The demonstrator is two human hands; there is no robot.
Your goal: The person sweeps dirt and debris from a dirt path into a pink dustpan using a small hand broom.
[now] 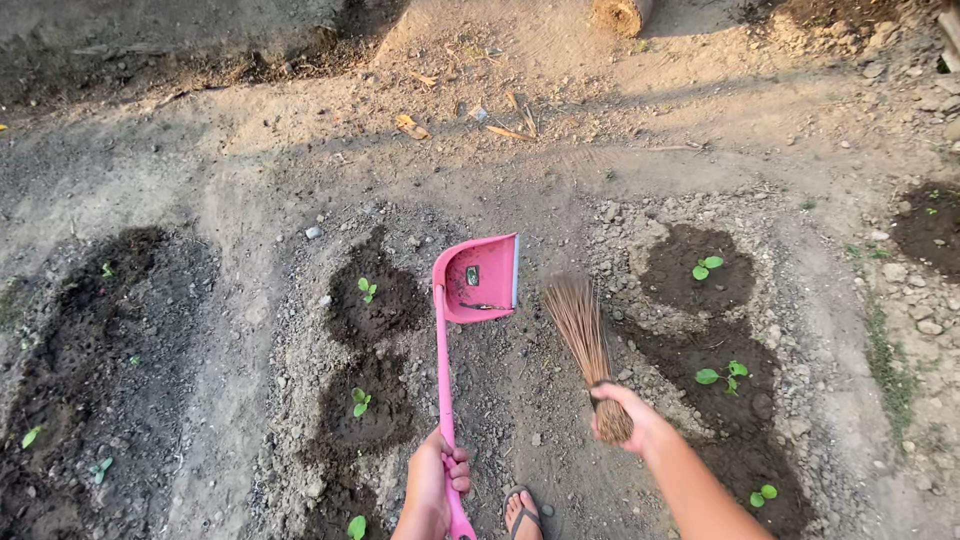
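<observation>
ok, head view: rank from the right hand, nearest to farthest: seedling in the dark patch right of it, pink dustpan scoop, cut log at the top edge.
From the right hand, gripping the stick broom:
1. Seedling, just to its right in the dark wet soil.
2. Pink dustpan scoop, up and left, across the broom.
3. Cut log, far off at the top edge.

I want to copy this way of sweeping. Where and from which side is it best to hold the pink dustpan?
Grip the pink dustpan on its long thin handle near the top end, where the left hand holds it, coming from the left side. The handle stands up toward the person while the scoop sits low on the soil, its open edge facing the stick broom in the right hand.
</observation>
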